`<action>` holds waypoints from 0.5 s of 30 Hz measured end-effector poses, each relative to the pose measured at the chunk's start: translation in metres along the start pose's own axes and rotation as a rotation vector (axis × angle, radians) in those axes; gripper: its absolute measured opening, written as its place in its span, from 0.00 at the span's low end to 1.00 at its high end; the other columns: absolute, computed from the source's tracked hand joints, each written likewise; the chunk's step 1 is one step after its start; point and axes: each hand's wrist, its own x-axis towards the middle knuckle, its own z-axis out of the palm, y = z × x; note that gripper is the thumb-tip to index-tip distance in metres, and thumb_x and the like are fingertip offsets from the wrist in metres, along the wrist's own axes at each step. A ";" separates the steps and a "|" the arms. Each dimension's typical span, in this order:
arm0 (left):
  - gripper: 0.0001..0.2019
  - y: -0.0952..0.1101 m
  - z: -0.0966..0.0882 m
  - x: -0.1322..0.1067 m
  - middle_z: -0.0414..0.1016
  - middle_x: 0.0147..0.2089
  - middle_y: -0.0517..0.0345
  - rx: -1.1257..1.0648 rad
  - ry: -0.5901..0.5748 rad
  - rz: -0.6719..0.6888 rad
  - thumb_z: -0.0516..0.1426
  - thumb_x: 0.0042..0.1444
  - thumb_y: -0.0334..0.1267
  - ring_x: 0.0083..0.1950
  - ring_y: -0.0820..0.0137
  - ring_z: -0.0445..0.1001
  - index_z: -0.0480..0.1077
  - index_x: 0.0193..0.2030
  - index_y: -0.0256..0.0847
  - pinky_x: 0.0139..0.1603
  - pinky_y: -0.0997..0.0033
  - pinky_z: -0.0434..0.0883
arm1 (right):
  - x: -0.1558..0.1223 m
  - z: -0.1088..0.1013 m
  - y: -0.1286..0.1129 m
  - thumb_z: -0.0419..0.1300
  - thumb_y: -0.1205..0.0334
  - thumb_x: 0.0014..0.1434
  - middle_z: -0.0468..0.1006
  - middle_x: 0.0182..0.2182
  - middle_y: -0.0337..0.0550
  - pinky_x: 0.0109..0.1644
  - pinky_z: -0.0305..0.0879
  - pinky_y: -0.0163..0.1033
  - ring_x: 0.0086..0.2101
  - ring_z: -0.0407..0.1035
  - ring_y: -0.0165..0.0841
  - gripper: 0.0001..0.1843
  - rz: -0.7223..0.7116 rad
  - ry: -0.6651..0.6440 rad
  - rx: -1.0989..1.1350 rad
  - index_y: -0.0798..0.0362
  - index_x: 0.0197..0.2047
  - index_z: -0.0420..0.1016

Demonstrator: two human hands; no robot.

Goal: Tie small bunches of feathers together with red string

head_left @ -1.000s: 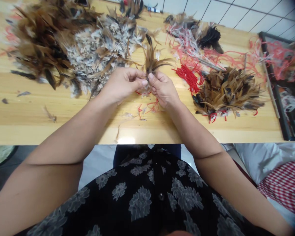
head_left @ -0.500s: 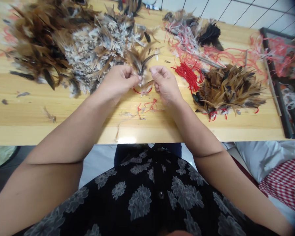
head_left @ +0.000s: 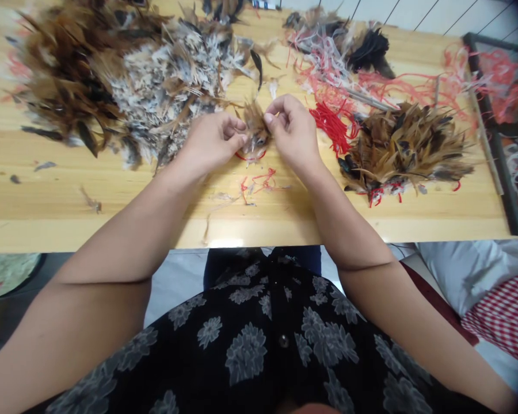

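A small bunch of brown feathers (head_left: 255, 123) lies between my hands over the wooden table, with a red string (head_left: 252, 157) just below it. At the bunch's left edge, my left hand (head_left: 218, 138) has its fingers curled and its thumb and index fingertip against the feathers. From the other side my right hand (head_left: 292, 131) pinches the bunch's upper right edge, its other fingers folded in. The quill ends are partly hidden and blurred. Red string scraps (head_left: 259, 183) lie nearer to me.
A big heap of brown and whitish feathers (head_left: 151, 86) fills the left. To the right are a bundle of red strings (head_left: 334, 126), a pile of brown feather bunches (head_left: 408, 146), and pink and white strands (head_left: 319, 63). A dark-framed tray (head_left: 486, 138) stands at the far right.
My right hand has moved left and up to the feathers and now touches them. The bunch in my left hand has tipped upright and sits between both hands.
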 end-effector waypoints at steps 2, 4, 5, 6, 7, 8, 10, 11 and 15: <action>0.18 0.003 -0.003 -0.001 0.94 0.50 0.50 0.040 0.008 -0.042 0.73 0.73 0.55 0.58 0.40 0.95 0.85 0.58 0.46 0.72 0.32 0.90 | -0.001 -0.003 -0.002 0.68 0.58 0.85 0.88 0.49 0.45 0.73 0.78 0.48 0.58 0.79 0.45 0.11 -0.003 -0.020 -0.056 0.40 0.45 0.75; 0.19 0.006 -0.009 -0.002 0.94 0.51 0.54 0.058 0.037 -0.046 0.75 0.74 0.61 0.63 0.42 0.93 0.85 0.57 0.50 0.77 0.36 0.88 | -0.001 -0.007 -0.002 0.69 0.61 0.83 0.89 0.52 0.45 0.73 0.76 0.47 0.58 0.76 0.46 0.12 0.008 -0.023 -0.076 0.37 0.45 0.74; 0.19 0.008 -0.013 -0.003 0.93 0.49 0.56 0.059 0.056 -0.028 0.76 0.74 0.62 0.64 0.43 0.92 0.85 0.54 0.51 0.79 0.37 0.87 | -0.001 -0.010 -0.002 0.69 0.61 0.82 0.89 0.53 0.45 0.72 0.75 0.47 0.59 0.74 0.46 0.13 0.025 -0.020 -0.082 0.37 0.45 0.73; 0.18 0.010 -0.018 -0.004 0.92 0.46 0.57 0.052 0.062 -0.002 0.77 0.73 0.61 0.64 0.44 0.91 0.85 0.50 0.51 0.80 0.38 0.86 | -0.001 -0.013 -0.002 0.69 0.60 0.82 0.89 0.54 0.46 0.72 0.75 0.48 0.59 0.73 0.46 0.13 0.044 -0.019 -0.087 0.37 0.45 0.73; 0.17 0.013 -0.022 -0.005 0.90 0.44 0.57 0.044 0.045 0.025 0.77 0.72 0.58 0.63 0.44 0.91 0.85 0.47 0.50 0.81 0.38 0.85 | 0.000 -0.017 -0.002 0.69 0.60 0.83 0.89 0.57 0.48 0.71 0.75 0.49 0.61 0.73 0.47 0.12 0.061 -0.015 -0.094 0.37 0.46 0.73; 0.14 0.017 -0.027 -0.007 0.89 0.43 0.57 0.039 0.003 0.048 0.78 0.70 0.54 0.61 0.45 0.90 0.84 0.44 0.50 0.81 0.38 0.85 | 0.000 -0.020 -0.003 0.67 0.60 0.83 0.89 0.60 0.50 0.72 0.75 0.51 0.62 0.74 0.48 0.11 0.075 -0.009 -0.105 0.38 0.46 0.73; 0.08 0.025 -0.034 -0.009 0.88 0.43 0.55 0.058 -0.119 0.086 0.77 0.65 0.44 0.57 0.45 0.89 0.85 0.42 0.50 0.78 0.40 0.84 | 0.000 -0.029 -0.006 0.64 0.62 0.84 0.88 0.65 0.54 0.72 0.75 0.55 0.65 0.77 0.51 0.08 0.099 0.015 -0.149 0.40 0.48 0.74; 0.05 0.029 -0.035 -0.010 0.87 0.44 0.54 0.093 -0.184 0.103 0.76 0.63 0.40 0.56 0.46 0.89 0.86 0.42 0.50 0.77 0.41 0.84 | -0.001 -0.033 -0.009 0.62 0.64 0.84 0.88 0.67 0.55 0.73 0.76 0.56 0.67 0.78 0.53 0.08 0.113 0.037 -0.182 0.40 0.50 0.76; 0.11 0.036 -0.030 -0.008 0.82 0.42 0.55 0.263 -0.311 0.132 0.70 0.56 0.27 0.55 0.46 0.86 0.85 0.40 0.51 0.74 0.41 0.83 | -0.001 -0.044 -0.017 0.57 0.76 0.83 0.87 0.71 0.59 0.78 0.77 0.57 0.70 0.81 0.54 0.18 0.152 0.168 -0.326 0.46 0.59 0.83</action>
